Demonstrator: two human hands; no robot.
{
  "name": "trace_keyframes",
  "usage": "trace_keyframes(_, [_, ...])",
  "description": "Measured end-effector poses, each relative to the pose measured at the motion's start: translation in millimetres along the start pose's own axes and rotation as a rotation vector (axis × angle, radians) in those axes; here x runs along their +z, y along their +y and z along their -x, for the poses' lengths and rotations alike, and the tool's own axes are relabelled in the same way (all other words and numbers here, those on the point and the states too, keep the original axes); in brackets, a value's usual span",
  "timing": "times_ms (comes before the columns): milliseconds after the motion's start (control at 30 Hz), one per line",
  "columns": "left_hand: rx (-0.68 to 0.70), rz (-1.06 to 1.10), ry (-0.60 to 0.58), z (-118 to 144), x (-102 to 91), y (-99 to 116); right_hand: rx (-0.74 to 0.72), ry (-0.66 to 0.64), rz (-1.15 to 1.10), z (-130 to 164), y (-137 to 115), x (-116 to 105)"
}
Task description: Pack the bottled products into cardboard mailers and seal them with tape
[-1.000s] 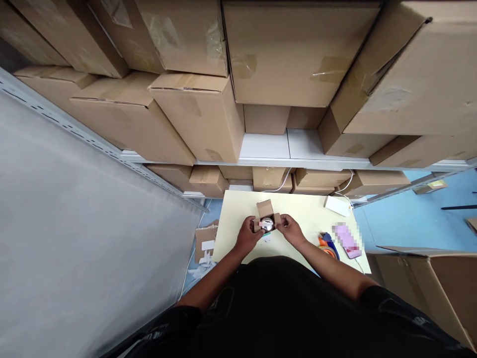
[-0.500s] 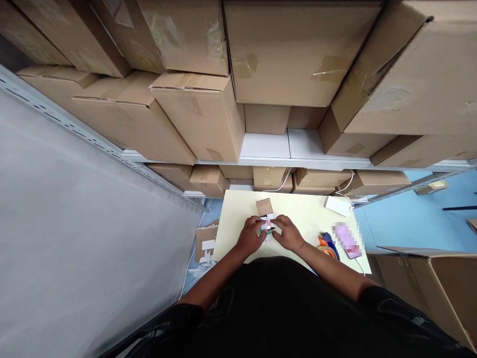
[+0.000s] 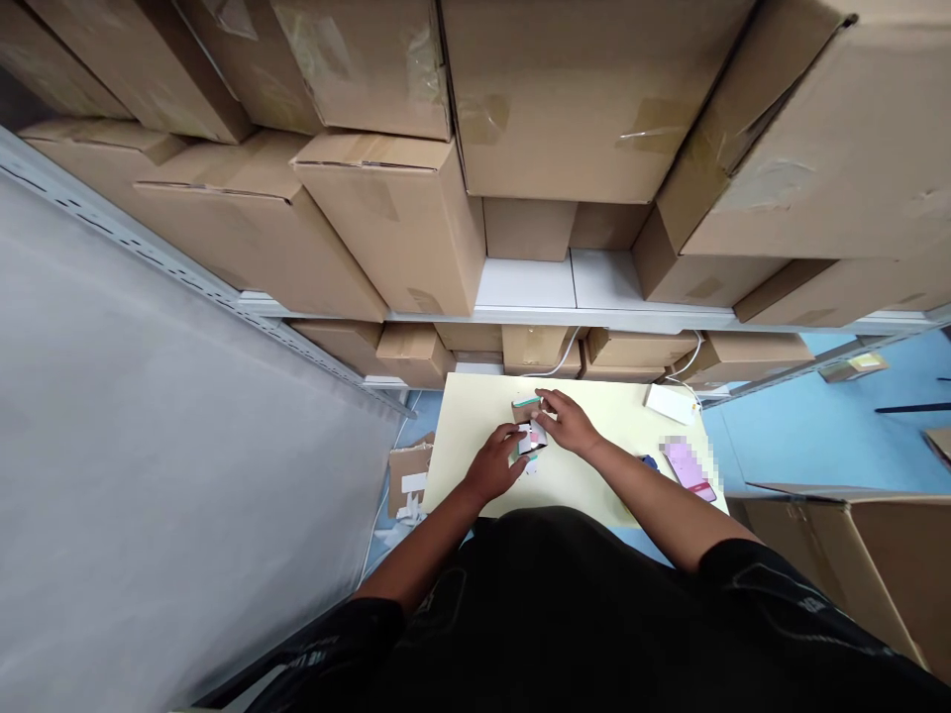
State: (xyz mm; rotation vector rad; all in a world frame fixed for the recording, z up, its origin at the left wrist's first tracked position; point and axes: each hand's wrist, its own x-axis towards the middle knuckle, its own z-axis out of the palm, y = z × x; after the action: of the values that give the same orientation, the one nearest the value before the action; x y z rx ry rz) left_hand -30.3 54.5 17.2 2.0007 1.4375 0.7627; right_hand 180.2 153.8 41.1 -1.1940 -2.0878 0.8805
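A small brown cardboard box (image 3: 524, 411) sits on the pale yellow table (image 3: 468, 436). My left hand (image 3: 496, 463) grips the box's near side, where a white and pink bit (image 3: 532, 438) shows between the fingers. My right hand (image 3: 569, 420) reaches over the box and its fingertips touch the far flap, which has a green edge. What lies inside the box is hidden by my hands.
A pink phone (image 3: 688, 465) and a white adapter (image 3: 669, 403) with cables lie on the table's right side. Shelves stacked with large cardboard boxes (image 3: 386, 213) rise behind the table. A grey wall is at left. Cardboard scraps (image 3: 407, 480) lie on the blue floor.
A shiny round object visible in the open box a second ago is now covered. My right hand moved from the box's right side up to the far flap.
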Motion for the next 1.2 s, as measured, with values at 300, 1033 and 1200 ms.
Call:
trace_keyframes(300, [-0.089, 0.073, 0.048, -3, 2.6, -1, -0.093, -0.004, 0.115, 18, 2, 3])
trace_keyframes(1033, [-0.127, 0.101, 0.089, -2, 7.5, -1, -0.267, -0.158, 0.178, 42, 13, -1])
trace_keyframes(1200, [-0.149, 0.113, 0.091, -2, 8.3, -1, -0.313, -0.18, 0.206, 41, 9, -3])
